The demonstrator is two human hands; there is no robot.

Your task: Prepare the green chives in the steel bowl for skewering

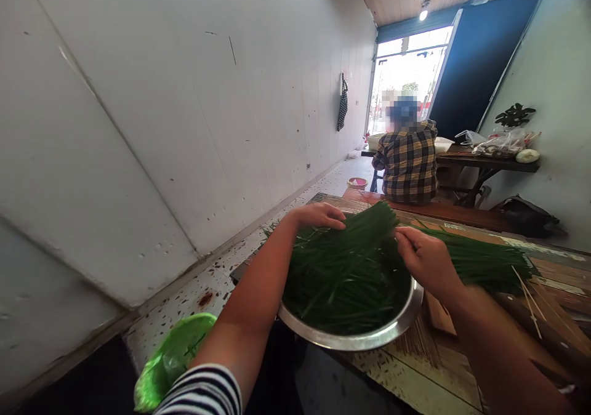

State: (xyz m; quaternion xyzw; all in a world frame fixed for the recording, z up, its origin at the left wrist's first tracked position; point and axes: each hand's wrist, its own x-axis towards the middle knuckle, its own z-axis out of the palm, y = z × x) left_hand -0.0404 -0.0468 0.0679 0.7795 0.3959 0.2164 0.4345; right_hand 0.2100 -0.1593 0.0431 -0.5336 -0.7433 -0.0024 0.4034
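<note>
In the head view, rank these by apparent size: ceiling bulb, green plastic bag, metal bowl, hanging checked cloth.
1. Metal bowl
2. Green plastic bag
3. Hanging checked cloth
4. Ceiling bulb
Apparent size only; cloth and bulb are farther away.

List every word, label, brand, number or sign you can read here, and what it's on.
None readable.
Brown wooden plank table: pale marks near the far edge might be lettering, too blurred to tell.
Round silver metal bowl: no writing visible on the rim.
Bright green plastic bin liner: no print visible.
</note>
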